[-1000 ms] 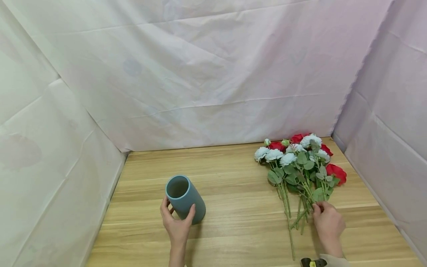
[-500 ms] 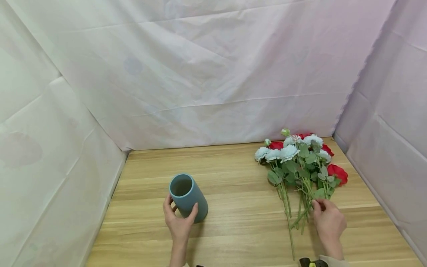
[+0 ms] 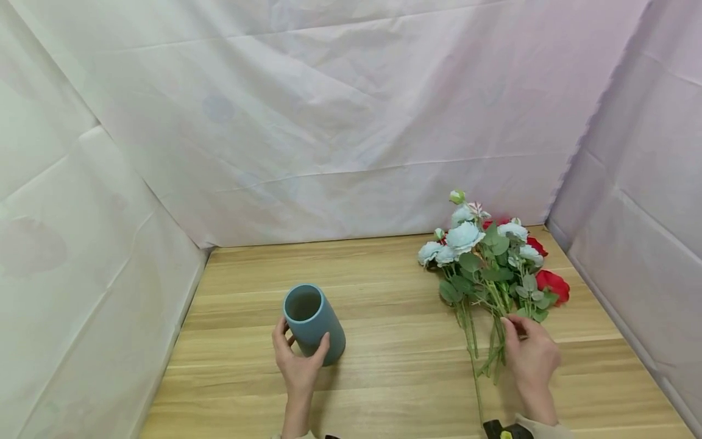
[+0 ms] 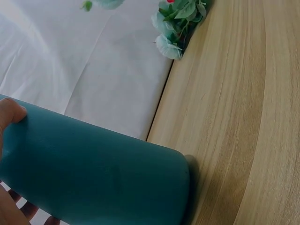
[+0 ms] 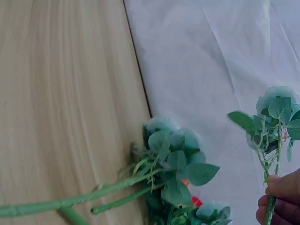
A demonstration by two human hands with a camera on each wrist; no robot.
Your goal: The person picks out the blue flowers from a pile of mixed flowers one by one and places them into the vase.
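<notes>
At the table [image 3: 384,378], left fingers [image 4: 11,113] curl round a vase [image 3: 315,329]; right fingers [image 5: 284,186] pinch a flower stem [image 5: 279,154].

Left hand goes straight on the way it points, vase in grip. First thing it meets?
Probably the white cloth backdrop: in the head view, the wood tabletop beyond the blue-green vase looks free along that line. How steeply the left hand slopes downward is unclear.

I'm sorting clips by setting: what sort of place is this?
Probably a makeshift filming booth: a wood-grain tabletop closed in by creased pale sheets on three sides, with a blue vase, perhaps a prop, inside.
</notes>
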